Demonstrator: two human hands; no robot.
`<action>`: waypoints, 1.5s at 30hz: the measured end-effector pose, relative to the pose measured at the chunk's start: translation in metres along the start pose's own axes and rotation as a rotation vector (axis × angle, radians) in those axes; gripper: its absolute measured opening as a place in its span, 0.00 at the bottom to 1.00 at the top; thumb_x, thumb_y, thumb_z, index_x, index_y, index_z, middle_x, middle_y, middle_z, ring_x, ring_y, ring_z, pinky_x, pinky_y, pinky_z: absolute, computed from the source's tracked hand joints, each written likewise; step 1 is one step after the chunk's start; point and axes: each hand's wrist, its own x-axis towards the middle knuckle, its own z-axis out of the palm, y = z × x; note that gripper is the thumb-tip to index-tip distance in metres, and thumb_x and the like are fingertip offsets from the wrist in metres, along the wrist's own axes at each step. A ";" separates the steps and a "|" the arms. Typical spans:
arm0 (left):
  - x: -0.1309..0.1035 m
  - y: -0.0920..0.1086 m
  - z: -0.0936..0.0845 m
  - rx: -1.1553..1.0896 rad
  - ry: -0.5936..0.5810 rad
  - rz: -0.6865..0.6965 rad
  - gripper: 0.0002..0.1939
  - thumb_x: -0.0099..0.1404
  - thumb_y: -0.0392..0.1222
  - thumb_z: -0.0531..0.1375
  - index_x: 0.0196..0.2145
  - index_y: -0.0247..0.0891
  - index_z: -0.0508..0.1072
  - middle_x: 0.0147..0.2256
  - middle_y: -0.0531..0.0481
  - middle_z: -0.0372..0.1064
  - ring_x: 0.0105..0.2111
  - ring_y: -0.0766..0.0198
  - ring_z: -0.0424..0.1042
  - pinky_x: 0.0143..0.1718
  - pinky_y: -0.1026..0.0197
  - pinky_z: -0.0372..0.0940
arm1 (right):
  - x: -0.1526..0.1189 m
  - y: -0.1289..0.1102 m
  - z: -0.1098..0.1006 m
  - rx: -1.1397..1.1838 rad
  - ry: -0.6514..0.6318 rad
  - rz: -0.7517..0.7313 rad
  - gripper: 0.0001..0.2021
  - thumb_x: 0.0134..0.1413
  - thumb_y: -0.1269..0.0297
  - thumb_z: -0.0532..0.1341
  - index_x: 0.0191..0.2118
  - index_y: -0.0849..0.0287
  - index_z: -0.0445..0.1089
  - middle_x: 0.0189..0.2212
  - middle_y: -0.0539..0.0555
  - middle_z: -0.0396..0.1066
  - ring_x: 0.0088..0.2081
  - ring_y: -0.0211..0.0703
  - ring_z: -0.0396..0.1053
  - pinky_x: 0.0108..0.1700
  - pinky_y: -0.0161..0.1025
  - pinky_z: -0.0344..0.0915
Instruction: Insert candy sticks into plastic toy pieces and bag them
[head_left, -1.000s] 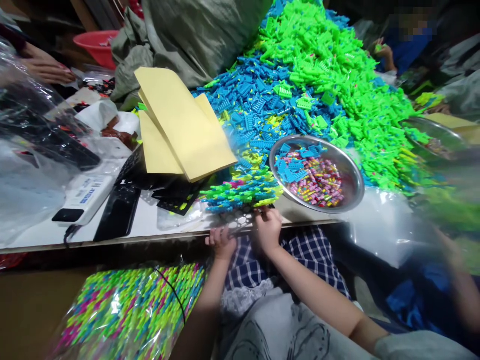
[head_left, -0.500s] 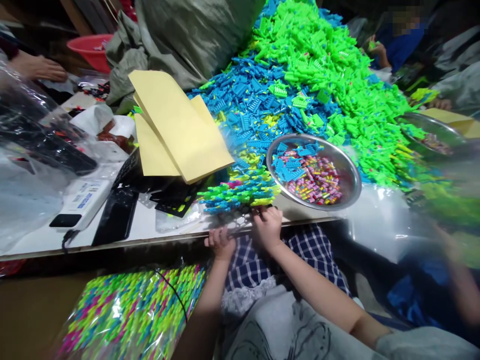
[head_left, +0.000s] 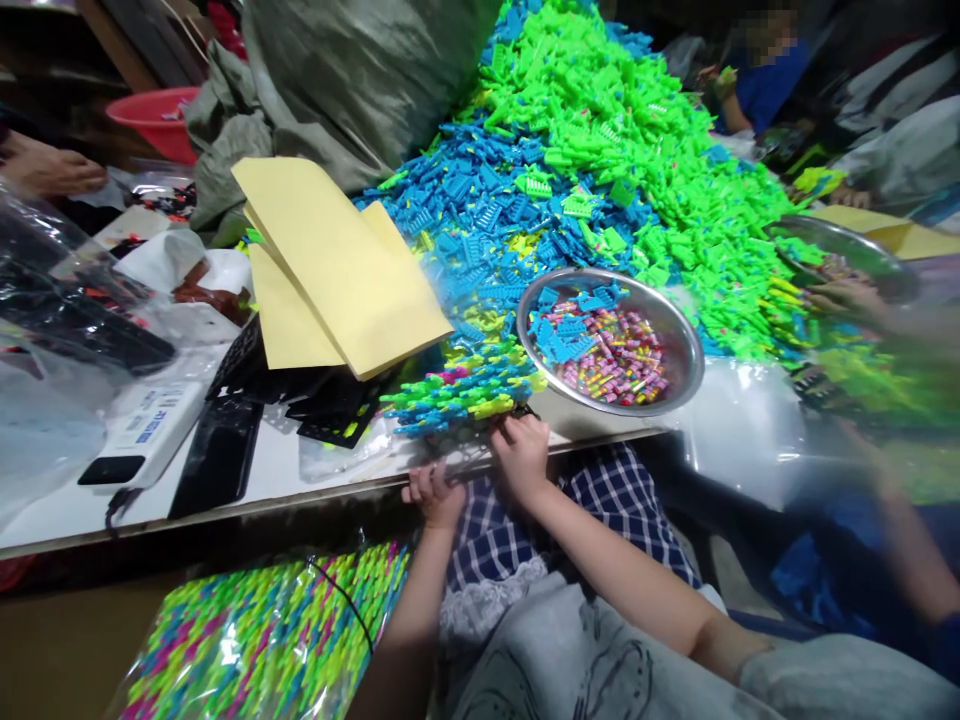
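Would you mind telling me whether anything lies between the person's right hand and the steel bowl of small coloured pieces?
Nothing visible does. The right hand rests at the table edge against the row of coloured toy parts; the steel bowl sits just beyond, with only bare tabletop between.

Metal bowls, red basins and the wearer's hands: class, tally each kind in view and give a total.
Metal bowls: 2
Red basins: 1
Wearer's hands: 2, left hand, right hand
Total: 5

Yellow envelopes [head_left: 337,270], steel bowl [head_left: 679,340] of small pieces, green-and-blue plastic heap [head_left: 600,150], red basin [head_left: 154,115].
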 end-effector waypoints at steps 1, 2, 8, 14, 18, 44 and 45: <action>0.002 0.001 -0.001 -0.015 0.005 0.003 0.10 0.49 0.40 0.55 0.32 0.37 0.67 0.36 0.40 0.59 0.45 0.49 0.56 0.47 0.44 0.47 | 0.001 0.000 0.000 -0.006 0.002 0.004 0.06 0.53 0.65 0.57 0.27 0.57 0.69 0.23 0.49 0.69 0.31 0.40 0.60 0.36 0.38 0.47; 0.005 0.001 -0.002 -0.037 0.011 0.006 0.10 0.49 0.41 0.55 0.32 0.37 0.66 0.35 0.41 0.59 0.45 0.49 0.56 0.46 0.44 0.48 | 0.002 0.000 0.000 -0.016 0.004 0.007 0.06 0.52 0.66 0.57 0.26 0.57 0.68 0.23 0.49 0.68 0.31 0.40 0.60 0.35 0.38 0.47; 0.012 -0.010 0.009 -0.043 0.077 0.079 0.14 0.47 0.40 0.57 0.34 0.36 0.64 0.35 0.41 0.60 0.43 0.48 0.58 0.44 0.44 0.53 | 0.008 0.006 0.006 -0.054 -0.016 -0.022 0.09 0.50 0.64 0.59 0.22 0.58 0.64 0.23 0.48 0.69 0.31 0.40 0.60 0.35 0.38 0.48; 0.015 -0.012 0.005 0.062 0.175 0.206 0.17 0.48 0.41 0.58 0.38 0.38 0.65 0.36 0.40 0.62 0.43 0.46 0.60 0.41 0.45 0.56 | 0.011 -0.001 0.006 -0.037 -0.048 0.054 0.07 0.48 0.64 0.60 0.23 0.57 0.64 0.25 0.49 0.71 0.34 0.42 0.63 0.37 0.39 0.52; 0.020 -0.004 -0.019 0.096 0.148 0.243 0.19 0.50 0.40 0.58 0.43 0.43 0.64 0.39 0.43 0.63 0.45 0.45 0.62 0.41 0.46 0.57 | 0.016 -0.010 -0.028 -0.028 -0.242 -0.004 0.03 0.44 0.63 0.61 0.25 0.56 0.69 0.26 0.51 0.72 0.34 0.46 0.66 0.34 0.39 0.56; 0.027 0.016 -0.048 0.084 0.193 0.230 0.26 0.54 0.37 0.53 0.52 0.45 0.60 0.45 0.42 0.65 0.49 0.47 0.63 0.44 0.47 0.59 | 0.205 0.147 -0.110 -0.423 -0.705 -0.188 0.12 0.57 0.61 0.55 0.44 0.61 0.65 0.43 0.55 0.66 0.41 0.41 0.66 0.43 0.45 0.65; 0.027 0.015 -0.046 0.093 0.207 0.222 0.25 0.54 0.38 0.54 0.51 0.45 0.61 0.44 0.42 0.66 0.48 0.46 0.64 0.44 0.47 0.59 | 0.205 0.147 -0.110 -0.429 -0.706 -0.196 0.12 0.57 0.61 0.55 0.44 0.61 0.65 0.43 0.55 0.66 0.41 0.41 0.66 0.43 0.45 0.65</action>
